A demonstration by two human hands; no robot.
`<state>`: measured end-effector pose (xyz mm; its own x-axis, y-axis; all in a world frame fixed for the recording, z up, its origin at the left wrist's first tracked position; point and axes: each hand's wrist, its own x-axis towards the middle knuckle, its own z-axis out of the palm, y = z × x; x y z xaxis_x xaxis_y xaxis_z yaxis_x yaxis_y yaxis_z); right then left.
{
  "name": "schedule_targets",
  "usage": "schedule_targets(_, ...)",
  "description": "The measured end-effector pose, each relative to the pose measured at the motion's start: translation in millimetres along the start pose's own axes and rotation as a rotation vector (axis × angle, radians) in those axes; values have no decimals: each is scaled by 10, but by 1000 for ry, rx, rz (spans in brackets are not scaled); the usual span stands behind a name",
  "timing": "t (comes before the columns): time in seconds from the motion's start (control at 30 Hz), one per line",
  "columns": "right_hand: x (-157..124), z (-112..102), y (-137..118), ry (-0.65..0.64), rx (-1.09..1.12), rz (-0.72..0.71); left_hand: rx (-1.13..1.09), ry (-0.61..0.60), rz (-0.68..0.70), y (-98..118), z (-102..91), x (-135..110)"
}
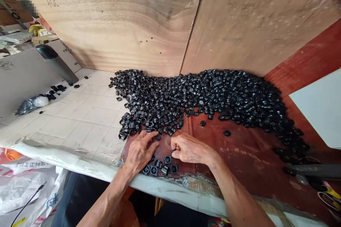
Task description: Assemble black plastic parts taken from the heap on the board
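My left hand [142, 150] rests on the reddish-brown sheet, thumb and index finger apart. A small black round plastic part [158, 137] lies just beyond its fingertips. My right hand [190, 148] is closed in a pinch to the right of it. A bit of a small black part shows between its thumb and curled fingers, mostly hidden. Between the hands and the table's front edge sit several black plastic knob-like caps [167, 159], some with their spoked insides facing up. A large heap of similar black parts [202, 90] spreads behind both hands.
A tall wooden board [128, 28] stands behind the heap. At the left are a grey cylinder [60, 64] and a plastic bag [28, 104] by the side panel. A white panel [319, 106] leans at the right. Plastic wrap covers the front edge [87, 156].
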<state>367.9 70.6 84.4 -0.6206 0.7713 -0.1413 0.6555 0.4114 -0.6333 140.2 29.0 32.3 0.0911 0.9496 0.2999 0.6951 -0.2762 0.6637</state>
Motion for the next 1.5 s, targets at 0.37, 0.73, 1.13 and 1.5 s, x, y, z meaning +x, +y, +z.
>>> schedule_targets(0.37,111,213,-135,15,222,-90,-14,105,-66,-25,-6,7)
schedule_targets(0.73,153,232,-52,164,52,13,71,86,0,-91,66,-29)
schedule_targets(1.13,191,304,-68,152,124,87,211,43,-13,-2,29,-29)
schedule_targets(1.5,210,302,-59,188,145,74,115,40,4,2,39,-29)
